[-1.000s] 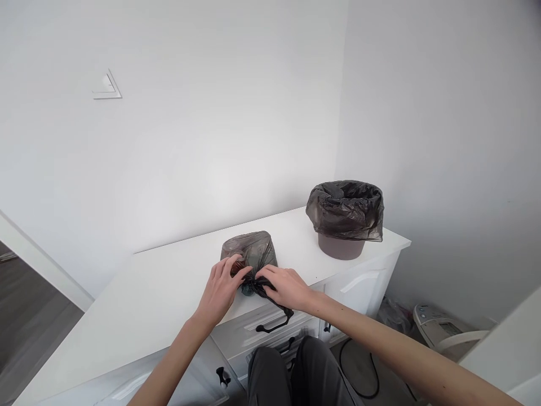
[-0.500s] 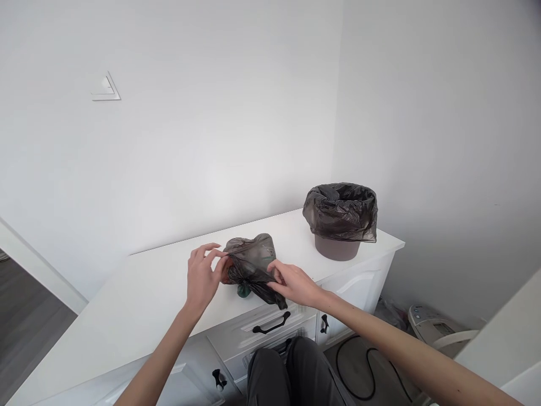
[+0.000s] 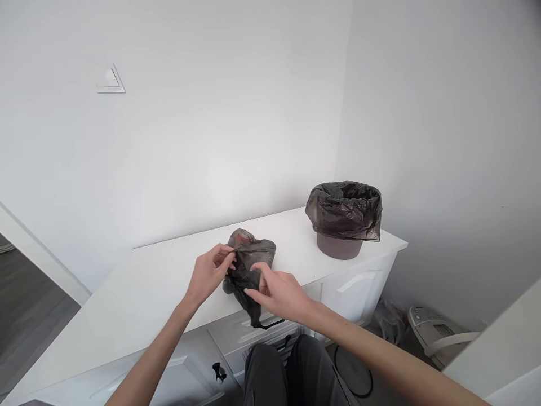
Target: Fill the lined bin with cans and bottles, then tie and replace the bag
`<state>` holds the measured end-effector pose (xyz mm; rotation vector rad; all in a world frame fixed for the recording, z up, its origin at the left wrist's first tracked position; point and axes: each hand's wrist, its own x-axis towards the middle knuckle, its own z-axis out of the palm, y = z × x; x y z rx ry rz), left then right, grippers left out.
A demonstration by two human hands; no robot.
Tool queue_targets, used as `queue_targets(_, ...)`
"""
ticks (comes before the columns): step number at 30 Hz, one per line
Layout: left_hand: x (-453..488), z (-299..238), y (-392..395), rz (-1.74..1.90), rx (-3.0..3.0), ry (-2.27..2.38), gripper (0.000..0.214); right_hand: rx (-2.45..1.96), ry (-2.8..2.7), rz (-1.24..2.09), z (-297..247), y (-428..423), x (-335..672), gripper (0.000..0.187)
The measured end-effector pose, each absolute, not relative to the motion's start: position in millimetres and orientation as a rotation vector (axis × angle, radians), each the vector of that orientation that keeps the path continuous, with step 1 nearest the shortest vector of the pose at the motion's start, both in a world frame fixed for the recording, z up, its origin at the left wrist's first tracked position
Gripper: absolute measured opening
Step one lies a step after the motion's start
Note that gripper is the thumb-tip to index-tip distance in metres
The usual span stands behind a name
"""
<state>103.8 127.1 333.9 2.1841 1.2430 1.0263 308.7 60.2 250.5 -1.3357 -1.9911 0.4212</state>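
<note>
A small dark plastic bag (image 3: 250, 256) with things inside lies on the white cabinet top (image 3: 147, 293), near its front edge. My left hand (image 3: 209, 273) pinches the bag's loose plastic at its left side. My right hand (image 3: 276, 290) is closed on the bag's twisted end, which hangs down over the cabinet's front edge. Both hands sit right at the bag, a short way apart.
A small bin (image 3: 343, 217) lined with a dark bag stands at the cabinet's right end. Drawers with black handles (image 3: 220, 372) are below. A white appliance (image 3: 439, 335) and a black cable (image 3: 359, 383) lie on the floor at right. My dark-trousered knees (image 3: 291, 375) are under the cabinet's front edge.
My hands went from meeting at the bag's knot to pulling apart, then came closer again. The bag's loose end now hangs lower over the front edge.
</note>
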Motion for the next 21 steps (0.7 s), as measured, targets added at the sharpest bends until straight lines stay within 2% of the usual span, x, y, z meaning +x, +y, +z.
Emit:
queue_targets(2,108,336,123,0.965,2.249,1.187,0.028,-1.503,-2.088,0.374,265,69,291,0.042)
queue_targets(5,106,325,113,0.982,2.286,1.184,0.031,-1.663,-2.201,0.278,284,78,279,0.022)
queue_targets(7,100,308,104,1.083,2.286,1.208,0.041,-1.647,-2.18,0.311,292,80,279,0.016)
queue_targets(11,92,266,88,1.208,2.354,1.29,0.054,-1.477,-2.048,0.519,298,80,288,0.021)
queue_targets(21,82,219,116,1.055,2.272,1.495,0.053,-1.16,-1.706,0.744,324,67,318,0.03)
